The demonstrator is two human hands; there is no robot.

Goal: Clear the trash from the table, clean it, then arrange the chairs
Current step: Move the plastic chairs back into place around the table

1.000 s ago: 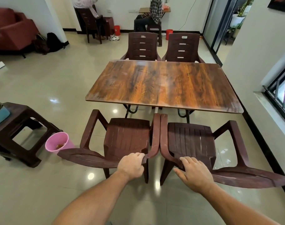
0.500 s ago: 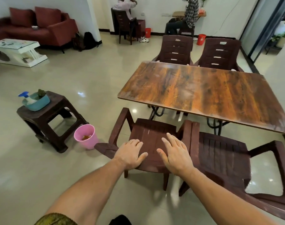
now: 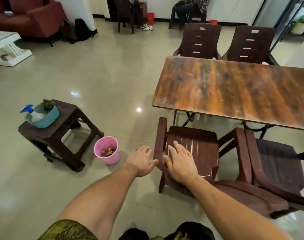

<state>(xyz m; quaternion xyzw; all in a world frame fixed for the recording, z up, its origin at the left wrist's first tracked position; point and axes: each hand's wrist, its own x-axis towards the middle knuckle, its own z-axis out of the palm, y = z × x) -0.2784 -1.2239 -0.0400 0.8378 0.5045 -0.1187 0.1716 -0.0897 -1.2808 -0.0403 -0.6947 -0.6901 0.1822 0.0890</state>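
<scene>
Step in hand: arranging the chairs, the last part of the job as I read it.
Table: rectangular table with an orange-brown wood-grain top on black metal legs, standing right of the open floor.
Trash: crumpled wrappers lie inside the small pink plastic bin on the floor, between the stool and the near-left chair.
Cleaning kit: teal plastic basin holding a blue-nozzled spray bottle and a folded green cloth, on a dark brown plastic stool. It looks set aside, so clearing and wiping seem done.
Far side: 2 dark brown slat-backed plastic armchairs, the far-left chair and far-right chair, side by side at the table's far edge.
Near side: 2 more of the same make. The near-left chair has its front at the table's edge and its armrest against that of the near-right chair.
Left hand: fingers loosely extended, holding nothing, over the floor just beside the near-left chair's outer armrest. The thumb is at the armrest, but I cannot tell if it touches.
Right hand: fingers spread flat, gripping nothing, over that chair's slats. I cannot tell if it presses or hovers.
Next move: probably a firm hold on the backrest or armrests, then a straight push in, keeping square to the table edge and off its legs.
</scene>
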